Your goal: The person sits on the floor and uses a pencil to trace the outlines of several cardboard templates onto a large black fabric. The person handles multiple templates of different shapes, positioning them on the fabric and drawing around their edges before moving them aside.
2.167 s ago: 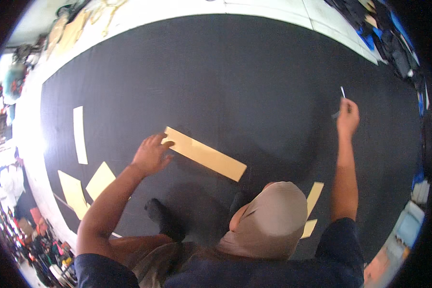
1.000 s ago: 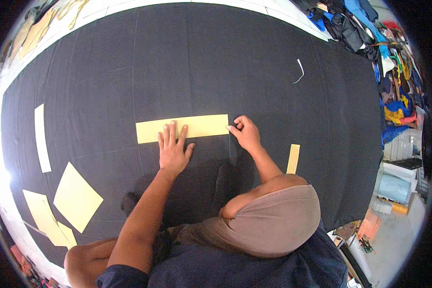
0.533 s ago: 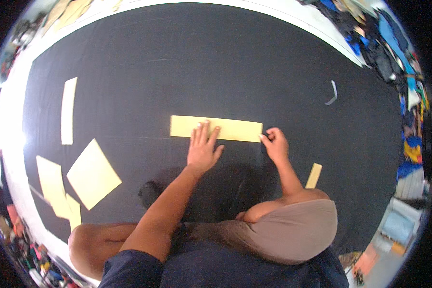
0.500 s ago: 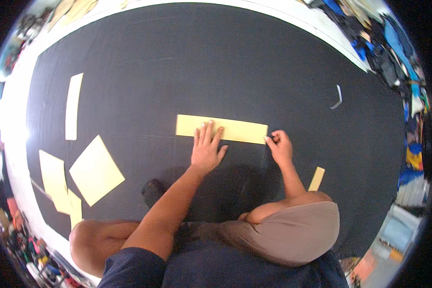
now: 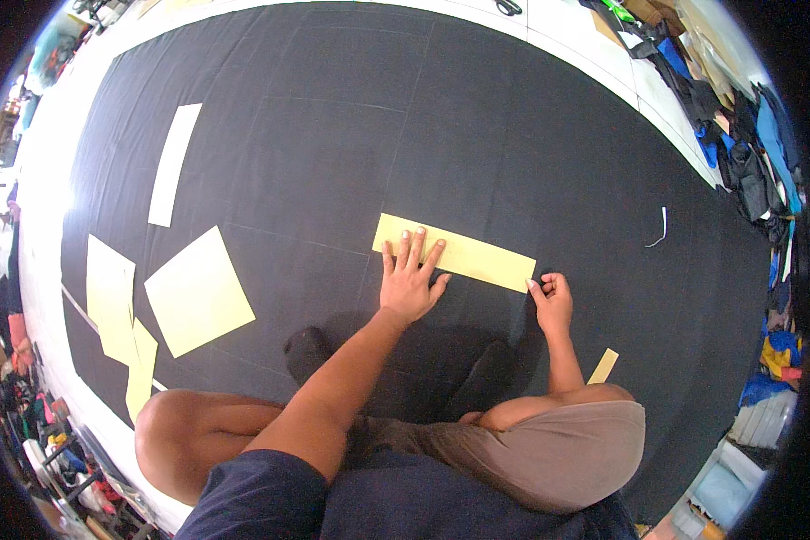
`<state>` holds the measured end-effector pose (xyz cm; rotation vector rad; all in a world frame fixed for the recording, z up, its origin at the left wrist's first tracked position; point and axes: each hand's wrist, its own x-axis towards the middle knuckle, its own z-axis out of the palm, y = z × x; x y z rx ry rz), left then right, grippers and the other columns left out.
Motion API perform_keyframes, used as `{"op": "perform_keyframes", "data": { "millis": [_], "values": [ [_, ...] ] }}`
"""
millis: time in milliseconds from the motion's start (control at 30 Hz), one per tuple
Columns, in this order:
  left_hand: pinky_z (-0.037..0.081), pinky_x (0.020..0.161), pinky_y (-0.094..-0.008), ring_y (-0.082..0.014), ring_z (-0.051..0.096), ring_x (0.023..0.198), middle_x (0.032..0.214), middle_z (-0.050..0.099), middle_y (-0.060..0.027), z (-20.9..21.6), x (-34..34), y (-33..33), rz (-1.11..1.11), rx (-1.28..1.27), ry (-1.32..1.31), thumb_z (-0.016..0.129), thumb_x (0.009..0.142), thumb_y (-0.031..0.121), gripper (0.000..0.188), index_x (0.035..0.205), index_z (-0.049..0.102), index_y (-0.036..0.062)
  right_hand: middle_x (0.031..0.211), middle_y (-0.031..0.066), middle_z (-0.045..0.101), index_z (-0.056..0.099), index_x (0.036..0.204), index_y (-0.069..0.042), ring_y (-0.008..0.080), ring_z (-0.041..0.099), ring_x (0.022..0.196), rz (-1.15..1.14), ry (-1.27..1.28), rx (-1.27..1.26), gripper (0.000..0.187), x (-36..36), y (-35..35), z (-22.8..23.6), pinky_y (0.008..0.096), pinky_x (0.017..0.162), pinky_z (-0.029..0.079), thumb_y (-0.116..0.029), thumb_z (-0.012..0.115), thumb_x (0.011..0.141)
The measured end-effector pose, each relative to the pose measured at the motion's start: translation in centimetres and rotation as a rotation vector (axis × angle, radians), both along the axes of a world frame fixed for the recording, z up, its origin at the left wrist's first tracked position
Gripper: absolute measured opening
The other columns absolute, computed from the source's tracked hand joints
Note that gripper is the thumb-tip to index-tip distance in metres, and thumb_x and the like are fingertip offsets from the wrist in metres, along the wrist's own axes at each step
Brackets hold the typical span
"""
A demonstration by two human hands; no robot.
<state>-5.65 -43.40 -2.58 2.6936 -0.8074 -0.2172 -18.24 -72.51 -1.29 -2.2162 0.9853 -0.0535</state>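
A long yellow paper strip (image 5: 488,261) lies flat on a broad black cloth (image 5: 333,162), in front of my crossed legs. My left hand (image 5: 409,283) rests on its left half, palm down with the fingers spread. At the strip's near right corner is my right hand (image 5: 553,301), fingers curled and thumb tip against the corner. Whatever is pinched there, if anything, is too small to make out. Thin pale lines run across the cloth.
To the left lie a large yellow paper piece (image 5: 200,292), a narrower one (image 5: 111,297) and a pale strip (image 5: 175,166). A short yellow strip (image 5: 605,364) is by my right knee, a white scrap (image 5: 662,227) farther right. Scissors (image 5: 508,7) sit beyond the cloth; piled fabrics (image 5: 747,135) line the right.
The whole view has turned and shifted, so the strip and both hands appear farther right and more tilted. Both hands keep their places on the strip.
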Motion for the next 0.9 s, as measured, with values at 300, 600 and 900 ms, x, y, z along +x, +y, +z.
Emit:
{"op": "perform_keyframes", "data": {
  "millis": [300, 600, 900],
  "values": [
    [0.012, 0.122, -0.0688, -0.0415, 0.025, 0.154, 0.167, 0.027, -0.0171, -0.2, 0.0, 0.0, 0.005, -0.019, -0.016, 0.055, 0.098, 0.056, 0.070, 0.159, 0.038, 0.0261, 0.086, 0.0048, 0.062, 0.064, 0.105, -0.004, 0.0179, 0.059, 0.076, 0.010, 0.021, -0.016, 0.039, 0.0, -0.1, 0.2, 0.0345, 0.071, 0.050, -0.027, 0.086, 0.082],
    [0.011, 0.122, -0.0696, -0.0449, 0.025, 0.153, 0.166, 0.027, -0.0199, -0.4, 0.1, 0.4, 0.019, -0.074, 0.010, 0.062, 0.096, 0.052, 0.068, 0.156, 0.045, 0.0249, 0.086, 0.0031, 0.062, 0.064, 0.104, -0.005, 0.0156, 0.057, 0.075, 0.006, 0.008, 0.002, 0.037, 0.2, 0.4, 0.2, 0.0327, 0.072, 0.050, -0.026, 0.086, 0.083],
    [0.010, 0.119, -0.0730, -0.0423, 0.023, 0.154, 0.160, 0.039, -0.0189, 2.5, 1.1, -3.2, 0.181, 0.044, 0.129, 0.052, 0.097, 0.067, 0.068, 0.140, 0.060, 0.0152, 0.086, 0.0056, 0.067, 0.066, 0.104, -0.007, 0.0190, 0.064, 0.079, 0.043, 0.041, -0.033, 0.041, 0.3, -0.3, -0.3, 0.0359, 0.073, 0.053, -0.033, 0.088, 0.081]
  ]
}}
